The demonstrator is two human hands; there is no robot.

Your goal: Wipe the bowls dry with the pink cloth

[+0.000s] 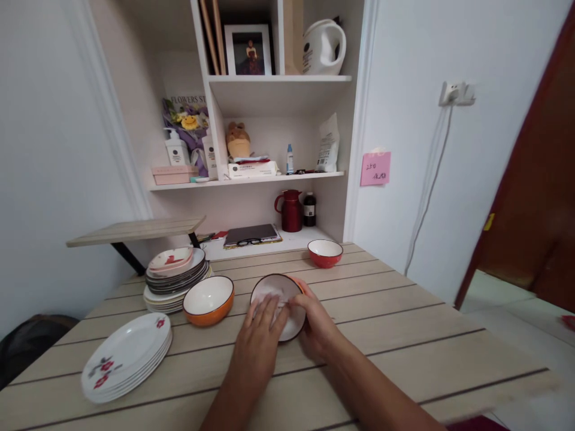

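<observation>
My right hand grips the right side of a tilted bowl, its thumb over the rim. The bowl has a white inside and a dark rim, with a bit of orange outside showing by my fingers. Inside it, my left hand presses with stretched fingers on a thin, crumpled white piece that looks like a tissue; the fingers hide much of it. An orange bowl stands upright to the left. Farther back on the right sits a red bowl.
White flower-patterned plates are stacked at the table's left front. Behind them rises a taller pile of plates and dishes, near a small raised wooden shelf. A red jug and a dark laptop-like slab lie beyond the table.
</observation>
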